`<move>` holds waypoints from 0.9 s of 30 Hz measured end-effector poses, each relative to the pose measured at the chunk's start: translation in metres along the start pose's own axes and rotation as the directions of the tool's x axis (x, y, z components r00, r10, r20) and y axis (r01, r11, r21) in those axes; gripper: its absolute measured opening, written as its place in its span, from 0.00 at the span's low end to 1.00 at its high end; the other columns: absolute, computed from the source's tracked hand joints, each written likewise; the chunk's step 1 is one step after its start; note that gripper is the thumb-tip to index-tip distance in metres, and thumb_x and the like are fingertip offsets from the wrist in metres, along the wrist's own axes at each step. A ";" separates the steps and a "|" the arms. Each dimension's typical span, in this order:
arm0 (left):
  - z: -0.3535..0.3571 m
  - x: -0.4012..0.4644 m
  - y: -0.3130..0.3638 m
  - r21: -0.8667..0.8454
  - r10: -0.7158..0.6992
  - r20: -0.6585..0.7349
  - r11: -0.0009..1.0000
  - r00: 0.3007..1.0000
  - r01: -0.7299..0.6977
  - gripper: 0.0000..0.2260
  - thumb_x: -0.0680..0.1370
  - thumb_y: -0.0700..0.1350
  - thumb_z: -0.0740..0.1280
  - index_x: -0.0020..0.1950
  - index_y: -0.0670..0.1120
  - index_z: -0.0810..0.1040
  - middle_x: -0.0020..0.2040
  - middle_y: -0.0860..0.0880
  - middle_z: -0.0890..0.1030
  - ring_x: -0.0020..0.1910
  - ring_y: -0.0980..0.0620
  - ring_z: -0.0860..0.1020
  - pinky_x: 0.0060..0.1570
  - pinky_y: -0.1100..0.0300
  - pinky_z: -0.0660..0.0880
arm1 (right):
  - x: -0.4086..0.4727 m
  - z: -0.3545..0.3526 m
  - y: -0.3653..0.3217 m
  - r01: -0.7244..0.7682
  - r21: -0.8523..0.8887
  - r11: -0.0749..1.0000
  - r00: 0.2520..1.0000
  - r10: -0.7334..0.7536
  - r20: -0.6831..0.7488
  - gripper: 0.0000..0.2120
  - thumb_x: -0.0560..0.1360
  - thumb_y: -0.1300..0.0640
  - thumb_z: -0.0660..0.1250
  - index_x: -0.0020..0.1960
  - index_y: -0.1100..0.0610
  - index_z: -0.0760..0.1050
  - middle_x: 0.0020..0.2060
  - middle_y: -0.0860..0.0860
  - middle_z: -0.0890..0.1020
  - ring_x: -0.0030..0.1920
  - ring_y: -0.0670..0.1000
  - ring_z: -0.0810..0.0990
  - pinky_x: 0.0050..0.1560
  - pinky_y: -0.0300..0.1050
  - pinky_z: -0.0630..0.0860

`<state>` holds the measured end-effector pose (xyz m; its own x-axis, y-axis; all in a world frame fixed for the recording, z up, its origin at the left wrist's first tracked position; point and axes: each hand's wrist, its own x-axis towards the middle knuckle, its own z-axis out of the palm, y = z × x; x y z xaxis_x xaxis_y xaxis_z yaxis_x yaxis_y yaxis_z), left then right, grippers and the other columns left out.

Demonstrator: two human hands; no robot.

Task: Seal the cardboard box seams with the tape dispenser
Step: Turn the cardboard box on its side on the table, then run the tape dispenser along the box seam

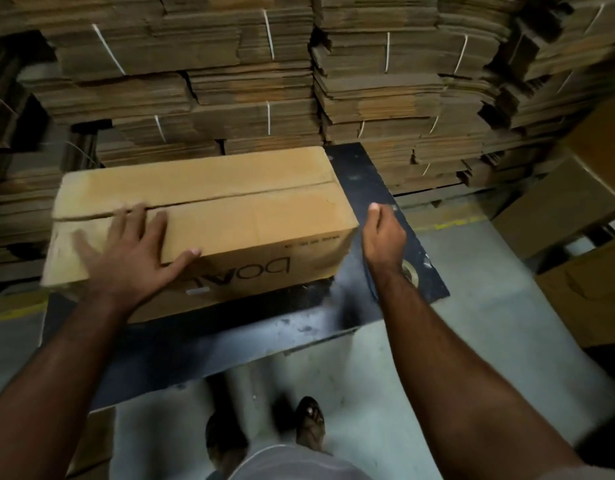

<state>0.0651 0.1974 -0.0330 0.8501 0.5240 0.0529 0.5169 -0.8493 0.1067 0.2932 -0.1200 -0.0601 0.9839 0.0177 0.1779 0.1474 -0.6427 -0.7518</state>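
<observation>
My left hand lies flat on the long tan cardboard box, fingers straight and spread, fingertips at the centre seam near the box's left end and thumb hooked over the near top edge. The box's two top flaps are folded shut and meet along that seam (I cannot see what is inside). Its long axis runs left to right across the worktop, slightly skewed so the right end sits farther from me; dark printed letters on its near side read upside down from where I stand.

My right hand hovers just off the box's right end, fingers loosely curled with the thumb close to them, holding nothing that I can make out. Below my right wrist, near the worktop's right edge, part of a brown tape roll shows, mostly hidden by my forearm.

The box stands on a scuffed black flat worktop, filling its left and middle, with bare black surface at the far right corner and along the near edge. Behind it rise stacks of flattened brown cardboard sheets bundled with white straps. More brown cartons sit to the right. The floor is pale grey concrete with a yellow painted line, and my sandalled feet stand on it.
</observation>
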 end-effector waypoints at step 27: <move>0.018 -0.012 0.128 0.168 -0.003 0.180 0.985 0.984 -0.028 0.53 0.67 0.74 0.64 0.79 0.53 0.37 0.80 0.50 0.40 0.79 0.44 0.43 0.71 0.30 0.47 | 0.021 -0.047 0.075 -0.505 0.420 0.754 0.860 0.401 0.315 0.19 0.72 0.68 0.64 0.61 0.57 0.67 0.52 0.57 0.75 0.43 0.52 0.75 0.34 0.40 0.69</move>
<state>0.1224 0.0814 -0.0383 0.8530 0.5063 -0.1270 0.5025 -0.8623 -0.0629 0.3204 -0.2037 -0.0835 0.9374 -0.0012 -0.3483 -0.3433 -0.1721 -0.9233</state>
